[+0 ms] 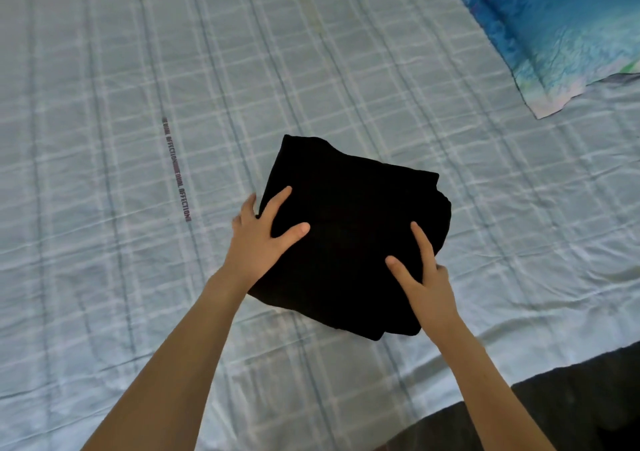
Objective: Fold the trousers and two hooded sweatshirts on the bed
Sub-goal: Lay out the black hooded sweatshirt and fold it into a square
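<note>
A person's left hand (258, 234) and right hand (424, 277) clasp a black garment (349, 228) folded into a thick, roughly square bundle on the checked sheet of the bed (104, 104). On each side a thumb and forefinger lie spread on top of the cloth, while the remaining fingers (247, 204) curl down over the bundle's edge. Whether they reach underneath cannot be told. The bundle sits between the two sets of fingers, flat on the bed, with its far corners pointing away from them. The fabric is too dark to show whether it is the trousers or one of the hooded sweatshirts. Judging by its compact shape and stacked layers, the folding of this piece appears finished or nearly so, with the hands placed as if to press it flat or to lift it aside. No other clothing shows, so how many of the three pieces are done cannot be judged here. A line of printed lettering (176, 170) runs along the sheet to the left of the fingers. A blue patterned cloth (554, 27) lies well beyond them to the right, and a dark strip (588, 391) borders the bed on the near right.
</note>
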The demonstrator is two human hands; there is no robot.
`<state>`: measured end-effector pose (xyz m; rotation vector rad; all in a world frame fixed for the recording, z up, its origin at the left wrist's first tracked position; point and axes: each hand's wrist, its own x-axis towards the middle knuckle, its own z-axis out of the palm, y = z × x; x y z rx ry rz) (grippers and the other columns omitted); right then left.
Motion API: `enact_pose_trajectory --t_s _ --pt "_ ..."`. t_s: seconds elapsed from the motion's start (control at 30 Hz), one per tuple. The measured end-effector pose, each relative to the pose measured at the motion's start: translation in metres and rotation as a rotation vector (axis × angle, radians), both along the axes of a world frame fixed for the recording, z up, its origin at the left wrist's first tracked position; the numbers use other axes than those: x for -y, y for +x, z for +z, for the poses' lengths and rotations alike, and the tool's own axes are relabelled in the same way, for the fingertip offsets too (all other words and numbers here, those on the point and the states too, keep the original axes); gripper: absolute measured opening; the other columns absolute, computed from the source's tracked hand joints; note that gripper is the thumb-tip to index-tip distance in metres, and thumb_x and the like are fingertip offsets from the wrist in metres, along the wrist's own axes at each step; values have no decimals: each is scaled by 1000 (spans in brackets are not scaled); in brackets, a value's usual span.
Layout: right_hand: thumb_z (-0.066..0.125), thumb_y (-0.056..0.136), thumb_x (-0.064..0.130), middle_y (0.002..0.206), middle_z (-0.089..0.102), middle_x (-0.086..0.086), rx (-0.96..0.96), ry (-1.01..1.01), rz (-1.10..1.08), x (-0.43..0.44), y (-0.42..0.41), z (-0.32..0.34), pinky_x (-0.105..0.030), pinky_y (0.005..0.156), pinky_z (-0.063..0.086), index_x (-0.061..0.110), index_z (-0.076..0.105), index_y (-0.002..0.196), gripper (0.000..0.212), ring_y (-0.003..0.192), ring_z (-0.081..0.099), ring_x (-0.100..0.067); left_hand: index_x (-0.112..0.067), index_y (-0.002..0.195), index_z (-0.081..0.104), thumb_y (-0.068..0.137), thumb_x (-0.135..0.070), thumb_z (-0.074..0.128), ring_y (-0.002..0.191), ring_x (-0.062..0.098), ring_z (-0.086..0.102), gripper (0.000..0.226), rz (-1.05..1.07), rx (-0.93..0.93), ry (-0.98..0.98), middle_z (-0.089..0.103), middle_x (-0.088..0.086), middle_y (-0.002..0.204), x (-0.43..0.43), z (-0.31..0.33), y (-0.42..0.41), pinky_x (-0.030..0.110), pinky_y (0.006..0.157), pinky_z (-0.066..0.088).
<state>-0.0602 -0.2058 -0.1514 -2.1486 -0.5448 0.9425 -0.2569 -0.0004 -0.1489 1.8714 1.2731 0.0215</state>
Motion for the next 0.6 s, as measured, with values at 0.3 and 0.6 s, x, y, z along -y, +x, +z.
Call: enact_pose_trajectory --t_s 0.3,0.6 --pt "76 85 35 143 41 15 -291 115 -84 7 -2 22 -31 101 43 52 28 148 81 130 46 -12 -56 142 33 78 -59 72 119 6 47 75 178 160 -384 45 -22 135 18 28 -16 26 99 37" --pt "84 76 26 136 53 15 -324 156 -17 63 -23 171 -46 99 53 58 53 125 67 121 58 -17 -42 138 49 76 -45 80 116 5 54 69 400 262 -284 53 -15 134 119 167 -72 23 96 43"
